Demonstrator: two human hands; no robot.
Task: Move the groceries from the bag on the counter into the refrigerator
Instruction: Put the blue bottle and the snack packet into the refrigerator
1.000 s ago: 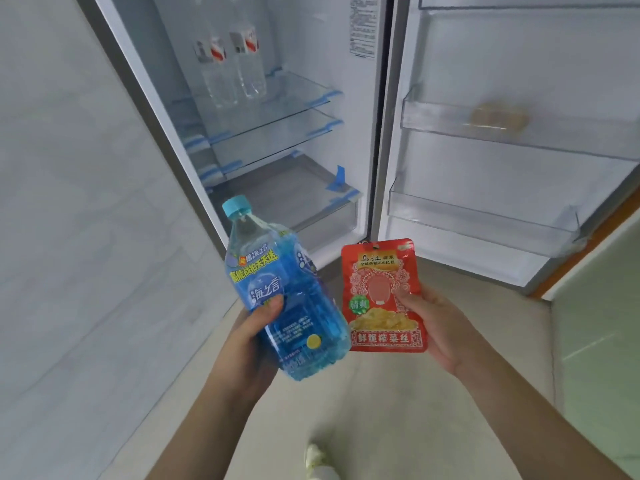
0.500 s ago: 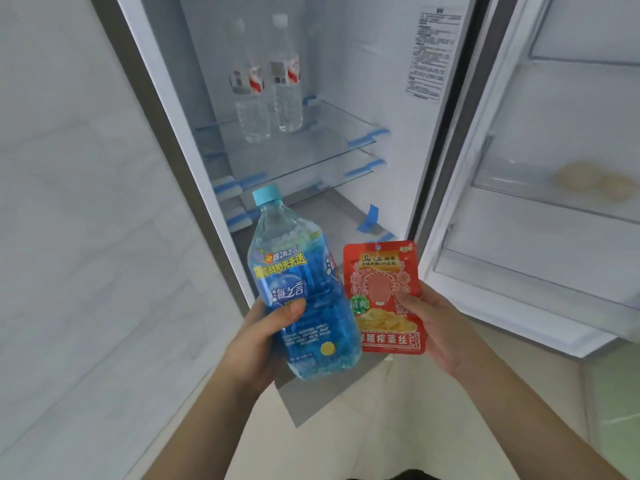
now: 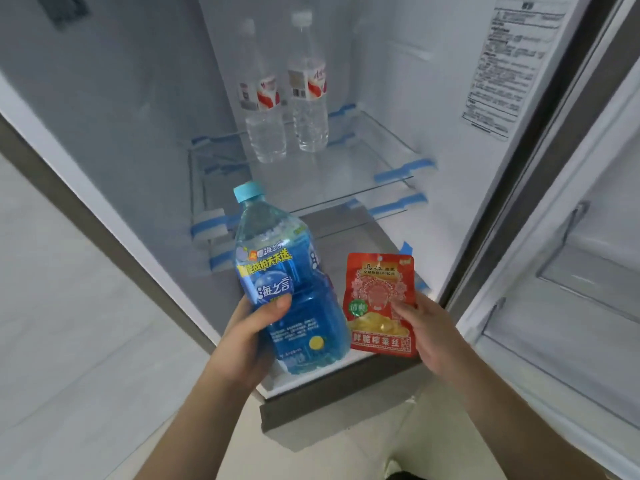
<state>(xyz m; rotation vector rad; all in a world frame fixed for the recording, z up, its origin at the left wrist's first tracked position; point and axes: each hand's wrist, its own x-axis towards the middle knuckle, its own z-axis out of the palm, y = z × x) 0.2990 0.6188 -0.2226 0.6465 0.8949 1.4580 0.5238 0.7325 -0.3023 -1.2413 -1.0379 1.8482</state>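
While its door (image 3: 571, 306) swings wide to the right, the refrigerator (image 3: 145, 109) shows glass shelves (image 3: 346, 174) edged with blue tape, and two clear water bottles (image 3: 287, 98) stand upright side by side on the upper one. Held in front of the opening, the blue drink bottle (image 3: 280, 282) has its long axis near vertical, leaning slightly left, cap up toward the shelves; the left hand (image 3: 249, 337) wraps its lower half, thumb across the label. Just right of it, the red snack pouch (image 3: 381, 303) stands upright, print facing the camera, pinched at its right edge by the right hand (image 3: 429, 334).
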